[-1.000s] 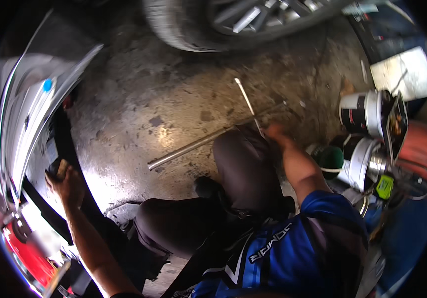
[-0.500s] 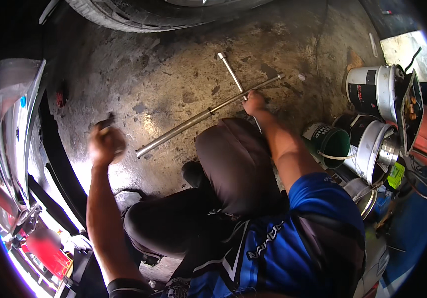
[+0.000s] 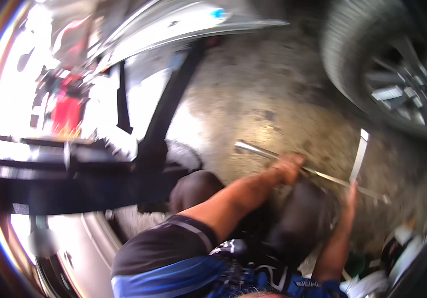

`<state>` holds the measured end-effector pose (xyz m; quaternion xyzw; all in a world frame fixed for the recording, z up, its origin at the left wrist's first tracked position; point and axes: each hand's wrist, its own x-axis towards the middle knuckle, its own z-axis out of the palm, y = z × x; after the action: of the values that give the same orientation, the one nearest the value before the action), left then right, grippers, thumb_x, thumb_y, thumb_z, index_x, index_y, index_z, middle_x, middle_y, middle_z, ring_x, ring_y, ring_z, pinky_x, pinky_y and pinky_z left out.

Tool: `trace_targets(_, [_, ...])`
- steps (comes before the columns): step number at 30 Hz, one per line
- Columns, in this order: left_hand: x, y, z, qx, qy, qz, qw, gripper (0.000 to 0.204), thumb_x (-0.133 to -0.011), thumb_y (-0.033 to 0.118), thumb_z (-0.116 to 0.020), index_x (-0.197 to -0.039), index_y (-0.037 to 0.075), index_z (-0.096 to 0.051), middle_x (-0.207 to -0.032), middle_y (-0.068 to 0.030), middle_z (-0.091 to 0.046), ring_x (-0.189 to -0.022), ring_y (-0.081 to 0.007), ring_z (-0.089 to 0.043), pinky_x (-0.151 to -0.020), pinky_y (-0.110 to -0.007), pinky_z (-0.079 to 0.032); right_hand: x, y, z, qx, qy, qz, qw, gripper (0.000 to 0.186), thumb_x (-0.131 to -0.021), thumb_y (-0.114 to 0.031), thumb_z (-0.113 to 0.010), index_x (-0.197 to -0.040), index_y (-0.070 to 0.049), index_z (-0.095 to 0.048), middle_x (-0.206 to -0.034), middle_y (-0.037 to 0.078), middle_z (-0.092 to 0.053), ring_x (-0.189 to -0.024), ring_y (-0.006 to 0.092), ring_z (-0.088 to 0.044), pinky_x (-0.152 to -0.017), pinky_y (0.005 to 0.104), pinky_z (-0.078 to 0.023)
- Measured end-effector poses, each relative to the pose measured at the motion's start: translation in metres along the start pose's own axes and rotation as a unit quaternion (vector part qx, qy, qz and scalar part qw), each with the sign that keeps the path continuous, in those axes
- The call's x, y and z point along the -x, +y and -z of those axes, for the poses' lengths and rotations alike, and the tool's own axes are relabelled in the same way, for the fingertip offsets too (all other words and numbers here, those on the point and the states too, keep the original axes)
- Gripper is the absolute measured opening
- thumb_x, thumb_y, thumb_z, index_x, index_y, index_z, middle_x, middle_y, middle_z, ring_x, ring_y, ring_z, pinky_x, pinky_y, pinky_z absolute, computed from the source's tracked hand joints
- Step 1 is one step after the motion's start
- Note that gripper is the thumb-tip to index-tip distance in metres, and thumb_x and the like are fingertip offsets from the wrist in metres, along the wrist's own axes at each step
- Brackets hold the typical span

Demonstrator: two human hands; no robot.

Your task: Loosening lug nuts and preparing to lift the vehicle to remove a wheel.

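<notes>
A metal cross-shaped lug wrench (image 3: pixel 358 155) is in front of me, above the floor, with a long silver pipe (image 3: pixel 257 149) running in line with one of its arms. My left hand (image 3: pixel 289 168) is closed around the pipe near where the thinner bar comes out. At the crossing of the wrench, my right hand (image 3: pixel 351 196) grips it, the fingers partly hidden and smeared by motion. Both my knees are bent below the tool.
A car wheel with a tyre (image 3: pixel 345 64) stands at the upper right. A black metal beam (image 3: pixel 156 116) rises on the left beside a shiny body panel (image 3: pixel 173 31). Blurred buckets (image 3: pixel 402 253) are at the lower right, on the stained concrete floor (image 3: pixel 253 79).
My view has swung left, bringing the wheel to the right side. My left hand, which held a small dark thing apart, is now on the pipe. My right hand stays at the wrench.
</notes>
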<state>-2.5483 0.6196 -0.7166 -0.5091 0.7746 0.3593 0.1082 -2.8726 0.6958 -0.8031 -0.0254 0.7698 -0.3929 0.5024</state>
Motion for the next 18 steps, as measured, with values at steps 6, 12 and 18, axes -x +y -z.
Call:
trace_targets(6, [0.003,0.001,0.041,0.309,0.169,0.047,0.935,0.051,-0.082,0.033,-0.067,-0.126,0.011,-0.056,-0.116,-0.0199,-0.063,-0.118,-0.0375,-0.056,-0.103,-0.068,-0.032,0.056,-0.059,0.025,0.001,-0.174,0.150,0.973,0.040,-0.096,-0.045,-0.057,-0.112,-0.009,-0.061,-0.062,-0.003,-0.043,-0.048,0.0080,-0.042,-0.046,0.0246,-0.036])
trace_targets(12, [0.008,0.009,0.040,0.037,0.036,-0.047,0.998,0.049,-0.069,0.027,-0.070,-0.113,0.008,-0.061,-0.110,-0.0129,-0.065,-0.114,-0.0314,-0.059,-0.103,-0.050,-0.039,0.091,-0.085,0.007,0.003,-0.199,0.208,0.958,0.025,-0.096,-0.031,-0.061,-0.103,-0.007,-0.058,-0.060,-0.002,-0.042,-0.047,0.0066,-0.040,-0.041,0.0218,-0.032])
trace_targets(18, [0.021,0.012,0.051,0.036,0.043,0.016,0.998,0.034,-0.069,0.028,-0.071,-0.098,0.012,-0.067,-0.092,-0.0149,-0.070,-0.095,-0.0361,-0.067,-0.084,-0.044,-0.053,0.124,-0.096,0.004,0.076,-0.242,0.313,0.915,0.018,-0.097,-0.022,-0.059,-0.091,-0.006,-0.054,-0.065,-0.002,-0.045,-0.049,0.0049,-0.042,-0.041,0.0211,-0.033])
